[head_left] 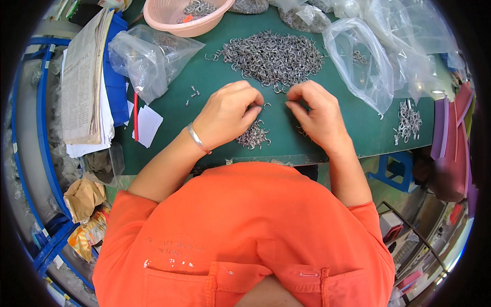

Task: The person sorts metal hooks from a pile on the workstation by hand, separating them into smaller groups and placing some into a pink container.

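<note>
My left hand [230, 106] is over the green tabletop with thumb and index finger curled together. A small curved metal hook [267, 105] shows right at its fingertips; whether it is gripped or lies on the table is unclear. Facing it, my right hand [321, 113] has its thumb and index finger drawn together, and anything between them is too small to see. Just beyond both hands spreads a big heap of grey metal hooks [273, 55]. A smaller pile of hooks [253, 135] lies by my left wrist, and a few pieces [303, 131] are partly hidden beneath my right hand.
A pink basket [186, 28] with metal pieces stands at the far left, near a clear plastic bag [148, 61]. Stacked papers [84, 82] and a red pen [135, 116] are left. Rightward lie an open plastic bag [381, 66] and linked metal pieces [407, 122].
</note>
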`<state>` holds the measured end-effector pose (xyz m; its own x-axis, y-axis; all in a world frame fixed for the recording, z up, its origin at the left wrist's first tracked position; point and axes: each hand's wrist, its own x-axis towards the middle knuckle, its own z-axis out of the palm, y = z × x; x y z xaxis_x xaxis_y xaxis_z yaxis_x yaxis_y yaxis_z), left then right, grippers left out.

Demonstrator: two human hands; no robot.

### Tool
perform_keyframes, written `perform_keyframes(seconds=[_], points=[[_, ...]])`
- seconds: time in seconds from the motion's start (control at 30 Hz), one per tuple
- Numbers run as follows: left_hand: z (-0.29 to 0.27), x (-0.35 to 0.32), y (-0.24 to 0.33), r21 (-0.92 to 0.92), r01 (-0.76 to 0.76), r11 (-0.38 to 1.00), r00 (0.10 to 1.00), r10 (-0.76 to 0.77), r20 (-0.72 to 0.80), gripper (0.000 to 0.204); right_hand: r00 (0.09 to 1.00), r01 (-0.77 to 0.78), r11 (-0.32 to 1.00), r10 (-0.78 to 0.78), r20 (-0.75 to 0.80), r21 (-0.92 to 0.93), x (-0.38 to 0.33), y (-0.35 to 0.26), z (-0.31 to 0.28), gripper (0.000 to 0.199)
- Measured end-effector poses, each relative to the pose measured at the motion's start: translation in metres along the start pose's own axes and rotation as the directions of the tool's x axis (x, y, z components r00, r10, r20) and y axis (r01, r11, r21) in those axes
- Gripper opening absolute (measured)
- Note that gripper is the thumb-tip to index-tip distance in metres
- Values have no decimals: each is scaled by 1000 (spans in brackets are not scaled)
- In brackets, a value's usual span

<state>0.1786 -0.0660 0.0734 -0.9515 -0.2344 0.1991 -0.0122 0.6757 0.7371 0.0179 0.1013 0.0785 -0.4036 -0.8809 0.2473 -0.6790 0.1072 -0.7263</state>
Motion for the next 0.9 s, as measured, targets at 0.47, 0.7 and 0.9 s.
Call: perform_keyframes(seconds=[0.47,0.7,0.9], points=[[24,9,0,139,-71,988,997,70,10,12,984,163,978,-170,-45,-134,11,12,12,13],[23,10,-3,73,-34,997,993,42,-112,12,994,-106,991,104,34,80,4,1,1,11],[33,22,-9,149,-117,982,987,132,-93,12,997,-68,998,67,-39,-10,-3,6,-1,10]])
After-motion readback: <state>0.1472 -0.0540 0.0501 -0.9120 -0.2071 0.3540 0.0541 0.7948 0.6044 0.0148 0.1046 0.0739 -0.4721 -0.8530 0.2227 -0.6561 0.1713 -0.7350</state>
